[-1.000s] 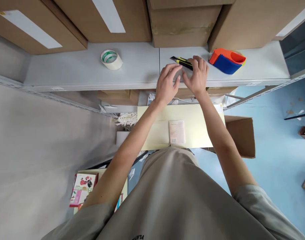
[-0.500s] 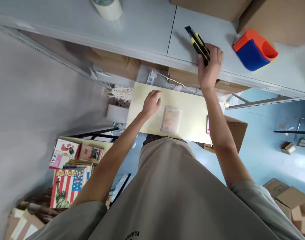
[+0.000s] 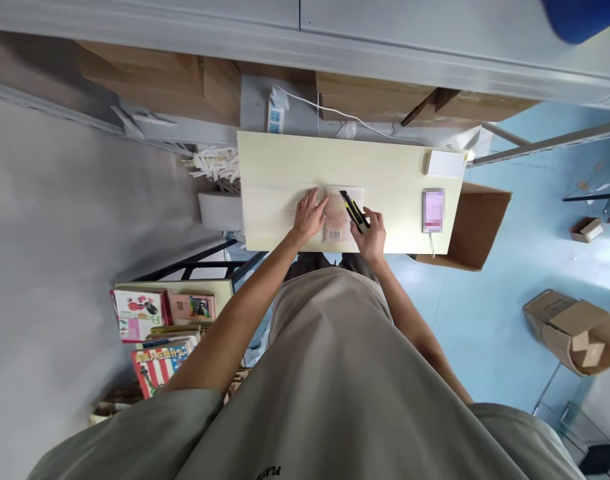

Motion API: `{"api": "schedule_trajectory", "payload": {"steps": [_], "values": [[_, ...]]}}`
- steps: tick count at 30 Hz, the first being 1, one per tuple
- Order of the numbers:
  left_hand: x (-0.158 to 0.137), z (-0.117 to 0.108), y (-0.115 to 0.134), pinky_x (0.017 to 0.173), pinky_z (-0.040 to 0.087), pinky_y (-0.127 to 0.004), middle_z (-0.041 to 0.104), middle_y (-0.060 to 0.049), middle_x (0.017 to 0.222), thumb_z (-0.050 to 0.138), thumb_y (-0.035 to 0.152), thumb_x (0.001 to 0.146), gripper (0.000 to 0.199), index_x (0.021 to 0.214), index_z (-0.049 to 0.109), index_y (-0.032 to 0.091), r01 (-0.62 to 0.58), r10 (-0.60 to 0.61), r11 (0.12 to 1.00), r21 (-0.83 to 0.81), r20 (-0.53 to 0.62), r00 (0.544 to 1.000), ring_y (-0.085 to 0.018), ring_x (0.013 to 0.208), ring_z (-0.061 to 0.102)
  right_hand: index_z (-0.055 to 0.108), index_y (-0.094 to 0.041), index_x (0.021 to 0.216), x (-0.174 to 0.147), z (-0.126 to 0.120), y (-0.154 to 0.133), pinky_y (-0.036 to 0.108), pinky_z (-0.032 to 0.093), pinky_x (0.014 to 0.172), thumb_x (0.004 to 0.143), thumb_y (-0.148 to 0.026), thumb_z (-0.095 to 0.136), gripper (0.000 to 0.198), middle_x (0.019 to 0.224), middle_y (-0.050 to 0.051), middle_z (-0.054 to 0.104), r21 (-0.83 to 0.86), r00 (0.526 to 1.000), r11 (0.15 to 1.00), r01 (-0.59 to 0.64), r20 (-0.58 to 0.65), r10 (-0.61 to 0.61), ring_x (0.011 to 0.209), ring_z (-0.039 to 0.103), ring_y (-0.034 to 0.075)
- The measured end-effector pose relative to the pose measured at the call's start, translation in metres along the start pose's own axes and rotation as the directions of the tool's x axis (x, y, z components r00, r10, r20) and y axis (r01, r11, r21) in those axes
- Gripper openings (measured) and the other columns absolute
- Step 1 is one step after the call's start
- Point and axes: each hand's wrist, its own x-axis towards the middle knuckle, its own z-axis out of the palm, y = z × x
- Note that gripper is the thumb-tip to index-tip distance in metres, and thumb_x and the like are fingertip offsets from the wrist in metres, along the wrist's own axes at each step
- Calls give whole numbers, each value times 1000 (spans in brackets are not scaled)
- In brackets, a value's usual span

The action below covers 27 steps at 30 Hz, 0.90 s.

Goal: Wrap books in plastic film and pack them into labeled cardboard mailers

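Note:
A black and yellow utility knife (image 3: 353, 211) is gripped in my right hand (image 3: 371, 237), its tip pointing up and to the left. Beneath the knife lies a flat book in clear plastic wrap (image 3: 335, 220), with a barcode near its lower edge. My left hand (image 3: 310, 215) rests with fingers spread at the left edge of this package. Both hands are over the pale yellow table (image 3: 279, 167). Whether a blade sticks out of the knife I cannot tell.
A phone on a cable (image 3: 433, 210) and a white box (image 3: 445, 163) lie at the table's right end. Behind runs a grey shelf (image 3: 209, 27) with cardboard boxes (image 3: 369, 97) below. An open carton (image 3: 477, 227) stands at right, stacked books (image 3: 145, 313) at lower left.
My right hand has brought the utility knife from the upper shelf down over the wrapped book. The left hand has come to the book's left edge. The view has tilted downward.

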Motion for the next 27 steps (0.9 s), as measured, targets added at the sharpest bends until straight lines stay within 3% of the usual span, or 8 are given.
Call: {"api": "schedule_trajectory", "payload": {"steps": [5, 10, 14, 18, 23, 27], "values": [[5, -19, -13, 151, 29, -68, 39, -23, 197, 58, 24, 108, 75, 181, 53, 8, -97, 79, 988, 124, 139, 987, -44, 186, 33, 59, -15, 175, 16, 42, -27, 52, 68, 121, 117, -35, 55, 62, 161, 24, 77, -103, 996, 995, -7, 90, 17, 142, 81, 38], [13, -42, -27, 152, 31, -63, 32, -19, 200, 50, 19, 107, 82, 188, 43, 7, -259, 180, 936, 237, 311, 933, -42, 188, 29, 47, -12, 187, 36, 71, -62, 49, 68, 113, 121, -29, 47, 68, 158, 24, 78, -231, 981, 973, -30, 177, 73, 130, 84, 37], [18, -48, -30, 149, 36, -64, 31, -20, 200, 50, 13, 102, 89, 190, 38, 7, -299, 207, 922, 247, 338, 918, -42, 187, 31, 40, -14, 191, 39, 86, -78, 47, 66, 108, 122, -24, 42, 70, 157, 26, 76, -306, 968, 947, -98, 191, 162, 127, 83, 38], [21, -51, -30, 149, 38, -60, 30, -21, 201, 48, 10, 105, 84, 188, 39, 4, -317, 208, 909, 271, 363, 908, -40, 187, 32, 40, -18, 192, 35, 94, -81, 46, 63, 107, 123, -26, 41, 70, 158, 25, 75, -318, 964, 939, -133, 178, 197, 126, 81, 37], [25, -53, -31, 145, 45, -56, 37, -20, 198, 51, 7, 106, 82, 187, 44, 9, -322, 218, 909, 263, 358, 908, -39, 185, 36, 35, -17, 193, 34, 96, -87, 45, 63, 109, 123, -24, 37, 71, 163, 25, 72, -328, 960, 932, -154, 174, 219, 129, 80, 35], [27, -52, -32, 145, 46, -56, 39, -20, 197, 54, 4, 100, 86, 186, 45, 7, -321, 216, 908, 269, 356, 909, -39, 184, 37, 34, -19, 194, 35, 95, -95, 44, 64, 112, 125, -22, 36, 69, 166, 24, 70, -370, 953, 915, -161, 183, 242, 132, 80, 35]]}}
